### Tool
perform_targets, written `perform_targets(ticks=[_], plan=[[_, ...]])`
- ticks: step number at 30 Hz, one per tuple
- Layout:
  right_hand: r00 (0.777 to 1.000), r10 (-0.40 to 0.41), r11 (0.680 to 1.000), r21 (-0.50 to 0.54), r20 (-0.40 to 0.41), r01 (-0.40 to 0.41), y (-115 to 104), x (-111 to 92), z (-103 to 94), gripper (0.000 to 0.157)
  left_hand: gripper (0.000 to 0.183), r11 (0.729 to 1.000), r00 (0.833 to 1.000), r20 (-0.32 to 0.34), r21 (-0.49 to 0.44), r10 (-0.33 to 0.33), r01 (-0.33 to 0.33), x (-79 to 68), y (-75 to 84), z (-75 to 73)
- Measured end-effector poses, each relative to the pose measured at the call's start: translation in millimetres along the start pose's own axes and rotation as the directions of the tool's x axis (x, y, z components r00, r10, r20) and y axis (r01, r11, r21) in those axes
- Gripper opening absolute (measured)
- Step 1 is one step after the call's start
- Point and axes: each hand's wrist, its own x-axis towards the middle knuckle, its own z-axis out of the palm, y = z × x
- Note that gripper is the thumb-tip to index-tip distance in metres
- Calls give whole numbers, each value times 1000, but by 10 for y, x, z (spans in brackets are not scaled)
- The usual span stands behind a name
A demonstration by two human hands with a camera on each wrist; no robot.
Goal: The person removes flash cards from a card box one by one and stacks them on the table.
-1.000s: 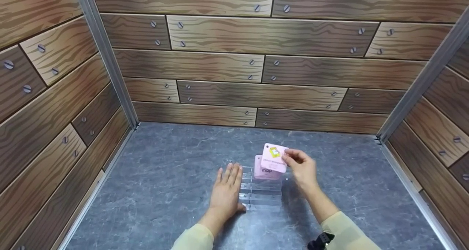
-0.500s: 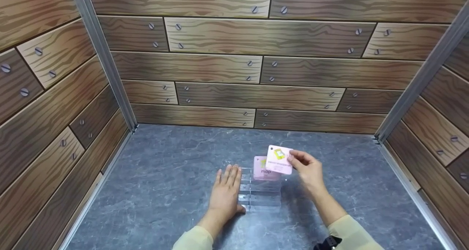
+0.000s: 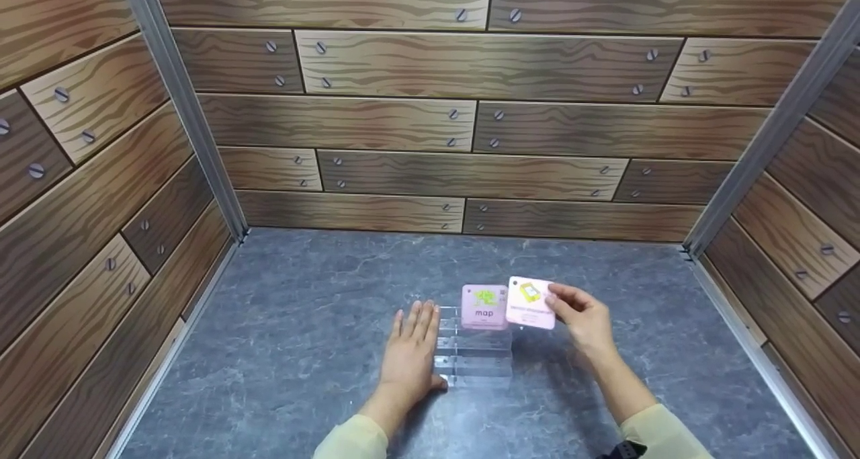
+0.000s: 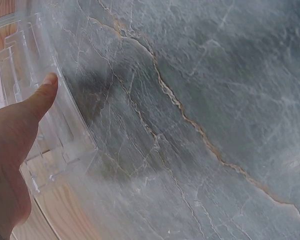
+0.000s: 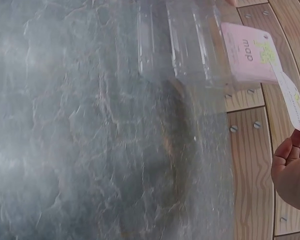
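Observation:
A clear, stepped acrylic card stand (image 3: 480, 363) rests on the table in the head view. In its back tier stands a pink card (image 3: 484, 308) printed "map" with a green picture. My left hand (image 3: 408, 358) lies along the stand's left side, fingers straight; its thumb (image 4: 44, 95) reaches over the front in the left wrist view. My right hand (image 3: 586, 321) pinches a second pink card (image 3: 531, 303) by its right edge, between thumb and fingers. That card shows a yellow pencil sharpener and is held up just right of the map card. The right wrist view shows it nearly edge-on.
The grey marbled tabletop (image 3: 322, 311) spreads around the stand. Wood-plank panels (image 3: 390, 123) enclose it at the back and both sides, with metal posts (image 3: 195, 123) at the corners. A black wristband (image 3: 625, 449) shows at my right sleeve.
My right hand has moved right and slightly down with the pencil sharpener card, uncovering the map card behind it. The left hand has stayed at the stand's side.

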Motion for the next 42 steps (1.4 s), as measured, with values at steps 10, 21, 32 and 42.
perform_targets(ticks=[10,21,32,42], plan=[[996,86,996,-34,9,-85,116,-10,-228,36,134,1000,1000,21,-3,1,-1,9,5,-6],[988,151,976,-163,30,-144,339,-54,-368,37,134,1000,1000,8,1,4,-4,22,-19,27],[982,183,947,-279,54,-161,489,-110,-382,32,134,1000,1000,7,-22,-1,1,16,-9,40],[980,183,945,-289,75,-155,571,-124,-376,27,134,1000,1000,-1,-19,9,-9,5,-5,19]])
